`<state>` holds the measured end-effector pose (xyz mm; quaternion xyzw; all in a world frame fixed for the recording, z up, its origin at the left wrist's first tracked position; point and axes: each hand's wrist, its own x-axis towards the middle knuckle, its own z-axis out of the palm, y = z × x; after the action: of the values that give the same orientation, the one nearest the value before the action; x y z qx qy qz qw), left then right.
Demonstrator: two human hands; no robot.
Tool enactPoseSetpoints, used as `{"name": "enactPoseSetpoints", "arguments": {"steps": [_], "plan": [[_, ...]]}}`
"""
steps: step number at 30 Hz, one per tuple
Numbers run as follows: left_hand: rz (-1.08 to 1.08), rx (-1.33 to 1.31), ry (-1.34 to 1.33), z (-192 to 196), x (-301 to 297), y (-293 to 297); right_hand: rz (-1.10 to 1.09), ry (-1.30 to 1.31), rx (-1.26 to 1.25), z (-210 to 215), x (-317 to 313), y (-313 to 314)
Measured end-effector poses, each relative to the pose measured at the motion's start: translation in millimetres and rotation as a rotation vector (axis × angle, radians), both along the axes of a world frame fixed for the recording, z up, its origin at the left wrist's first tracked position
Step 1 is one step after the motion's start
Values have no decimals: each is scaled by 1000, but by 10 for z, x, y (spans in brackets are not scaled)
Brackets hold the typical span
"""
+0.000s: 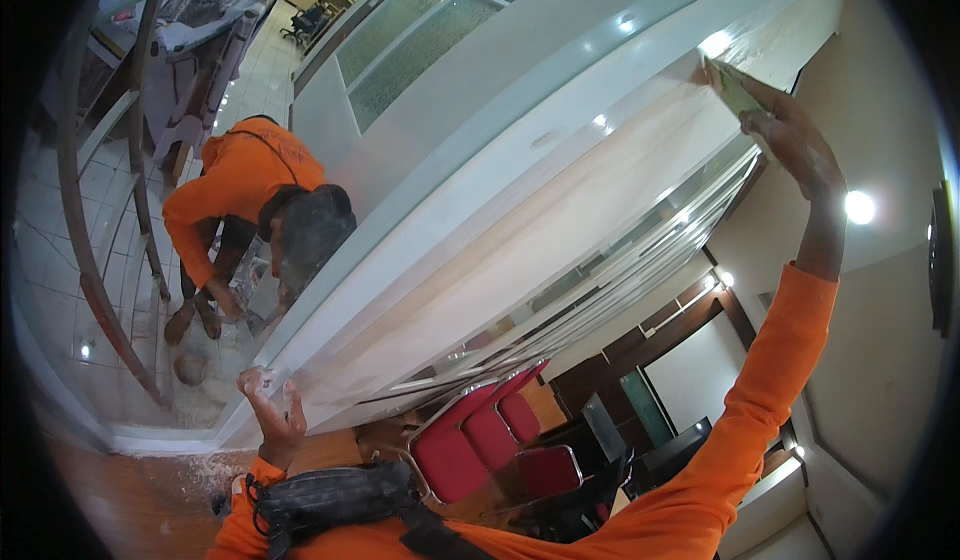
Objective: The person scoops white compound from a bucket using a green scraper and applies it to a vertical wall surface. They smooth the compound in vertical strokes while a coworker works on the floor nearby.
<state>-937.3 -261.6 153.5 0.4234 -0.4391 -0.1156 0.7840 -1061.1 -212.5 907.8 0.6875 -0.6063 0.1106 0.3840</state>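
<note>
My right arm reaches up to the right, and my right hand (795, 140) is closed on a flat yellow-green piece (735, 92), perhaps a sanding pad; its exact kind is unclear. The piece's edge meets a long white wall panel (520, 230), which runs slanting across the view with pale, chalky patches on its face. Low on the left, my left hand (275, 415) rests at the panel's lower end beside the white frame edge (262, 352). Its thumb and fingers are apart and carry white dust. I see no tool in it.
Beyond the frame a co-worker in orange (250, 175) bends over a dusty tiled floor (110, 360). A curved rail (75, 160) stands at far left. Red chairs (455, 450) are inside the room, below the panel. White dust (205, 475) lies on the brown floor.
</note>
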Motion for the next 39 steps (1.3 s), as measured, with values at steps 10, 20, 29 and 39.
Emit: {"name": "enactPoseSetpoints", "arguments": {"steps": [10,20,29,39], "plan": [[-121,-51,-75,82,-80,69,132,-325,36,734,-159,-23],[-163,-70,-139,159,-41,-43,215,-287,-138,-280,40,-50],[-106,-30,-150,161,114,-65,152,-73,-163,-950,231,-195],[-160,-28,-176,168,103,61,-79,-51,-80,150,166,63]]}}
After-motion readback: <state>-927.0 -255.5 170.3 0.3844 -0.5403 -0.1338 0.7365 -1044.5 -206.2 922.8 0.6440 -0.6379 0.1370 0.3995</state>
